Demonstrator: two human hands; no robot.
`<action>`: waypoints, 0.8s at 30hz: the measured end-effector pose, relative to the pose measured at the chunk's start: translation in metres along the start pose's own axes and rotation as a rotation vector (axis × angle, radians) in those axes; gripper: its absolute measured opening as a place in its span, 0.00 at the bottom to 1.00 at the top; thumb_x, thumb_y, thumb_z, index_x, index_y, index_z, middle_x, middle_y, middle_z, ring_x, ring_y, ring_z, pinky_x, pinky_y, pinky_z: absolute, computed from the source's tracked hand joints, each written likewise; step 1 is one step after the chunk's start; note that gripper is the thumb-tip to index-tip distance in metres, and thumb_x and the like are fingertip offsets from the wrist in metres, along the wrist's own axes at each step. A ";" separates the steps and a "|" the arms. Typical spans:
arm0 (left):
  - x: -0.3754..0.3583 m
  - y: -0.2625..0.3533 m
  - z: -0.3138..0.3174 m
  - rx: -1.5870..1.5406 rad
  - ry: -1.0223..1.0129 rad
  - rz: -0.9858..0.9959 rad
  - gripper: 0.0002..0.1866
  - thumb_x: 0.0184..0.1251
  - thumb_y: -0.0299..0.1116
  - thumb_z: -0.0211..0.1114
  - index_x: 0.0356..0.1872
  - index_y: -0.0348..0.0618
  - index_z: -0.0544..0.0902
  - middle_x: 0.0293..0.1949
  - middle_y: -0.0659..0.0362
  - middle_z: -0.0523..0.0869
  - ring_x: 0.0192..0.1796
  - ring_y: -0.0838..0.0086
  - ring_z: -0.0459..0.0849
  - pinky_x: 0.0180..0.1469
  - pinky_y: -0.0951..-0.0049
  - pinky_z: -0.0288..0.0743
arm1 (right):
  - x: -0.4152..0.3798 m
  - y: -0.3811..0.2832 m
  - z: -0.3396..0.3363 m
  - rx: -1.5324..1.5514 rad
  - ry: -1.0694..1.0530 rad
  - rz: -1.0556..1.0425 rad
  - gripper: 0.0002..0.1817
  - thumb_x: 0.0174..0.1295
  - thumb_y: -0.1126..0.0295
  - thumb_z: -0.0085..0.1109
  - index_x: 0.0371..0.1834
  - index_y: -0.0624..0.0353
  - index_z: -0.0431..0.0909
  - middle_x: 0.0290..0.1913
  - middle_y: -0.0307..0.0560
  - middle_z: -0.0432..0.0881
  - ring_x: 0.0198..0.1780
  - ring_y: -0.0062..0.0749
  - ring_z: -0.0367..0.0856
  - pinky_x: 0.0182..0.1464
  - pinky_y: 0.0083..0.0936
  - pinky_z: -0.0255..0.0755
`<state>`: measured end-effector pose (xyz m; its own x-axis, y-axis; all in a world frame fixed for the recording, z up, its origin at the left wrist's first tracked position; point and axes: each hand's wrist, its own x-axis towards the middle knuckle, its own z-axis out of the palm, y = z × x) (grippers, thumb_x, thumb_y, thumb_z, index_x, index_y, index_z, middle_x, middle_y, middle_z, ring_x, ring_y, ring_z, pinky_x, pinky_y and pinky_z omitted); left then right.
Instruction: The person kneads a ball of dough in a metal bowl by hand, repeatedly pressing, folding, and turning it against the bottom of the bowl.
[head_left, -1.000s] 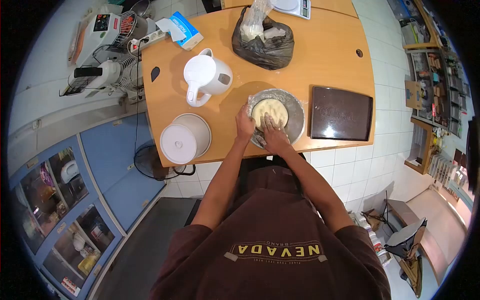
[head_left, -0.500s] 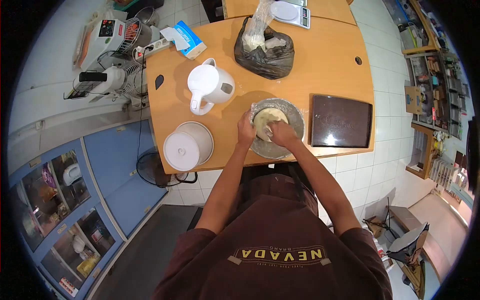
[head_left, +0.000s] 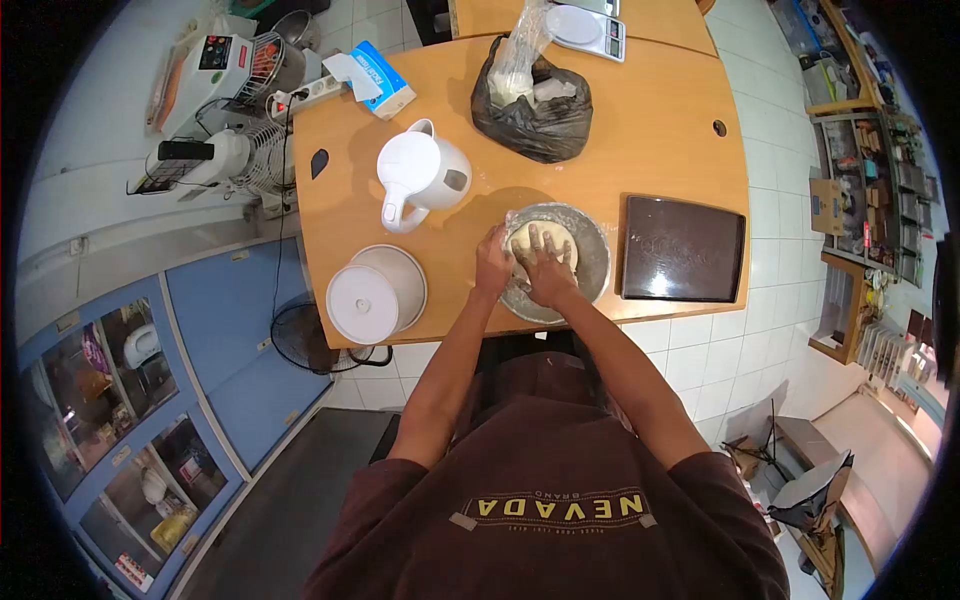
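A round metal bowl (head_left: pixel 598 250) stands at the table's front edge with pale dough (head_left: pixel 562 240) inside. My left hand (head_left: pixel 493 262) grips the bowl's left rim, its fingers wrapped round the edge. On top of the dough lies my right hand (head_left: pixel 545 265), palm down, with its fingers spread and flour or dough on them.
A dark rectangular tray (head_left: pixel 683 248) lies right of the bowl. Left are a white kettle (head_left: pixel 425 170) and a lidded white container (head_left: pixel 377 294). Behind are a black plastic bag (head_left: pixel 540 130), a kitchen scale (head_left: pixel 590 32) and a tissue box (head_left: pixel 380 82).
My right hand has gone from curled fingers in the dough to spread fingers flat on it, moving slightly left. My left hand remains at the rim.
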<state>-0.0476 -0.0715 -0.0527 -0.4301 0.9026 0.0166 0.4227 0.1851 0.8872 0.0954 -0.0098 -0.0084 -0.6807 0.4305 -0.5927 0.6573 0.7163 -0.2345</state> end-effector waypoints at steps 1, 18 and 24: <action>0.000 -0.001 0.001 0.019 0.012 0.007 0.31 0.50 0.16 0.59 0.62 0.31 0.76 0.54 0.35 0.81 0.58 0.38 0.79 0.63 0.50 0.73 | 0.003 0.001 -0.002 0.043 -0.001 0.002 0.53 0.61 0.53 0.67 0.85 0.33 0.40 0.86 0.54 0.31 0.85 0.56 0.38 0.79 0.67 0.36; -0.010 0.012 0.003 0.065 0.069 0.029 0.33 0.48 0.13 0.58 0.63 0.31 0.76 0.53 0.34 0.81 0.56 0.37 0.79 0.60 0.48 0.74 | -0.041 0.002 0.030 0.058 0.023 -0.045 0.42 0.69 0.52 0.59 0.84 0.33 0.48 0.86 0.50 0.39 0.85 0.56 0.34 0.79 0.67 0.41; -0.008 0.016 0.002 0.075 0.052 -0.014 0.34 0.48 0.13 0.61 0.64 0.32 0.75 0.54 0.35 0.81 0.56 0.39 0.80 0.60 0.49 0.74 | -0.027 0.002 0.025 0.026 -0.064 -0.003 0.43 0.66 0.57 0.60 0.83 0.30 0.49 0.86 0.49 0.40 0.85 0.57 0.36 0.77 0.71 0.44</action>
<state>-0.0364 -0.0750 -0.0398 -0.4763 0.8788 0.0297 0.4739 0.2282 0.8505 0.1232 -0.0337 -0.0118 -0.6611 0.3918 -0.6399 0.6640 0.7027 -0.2557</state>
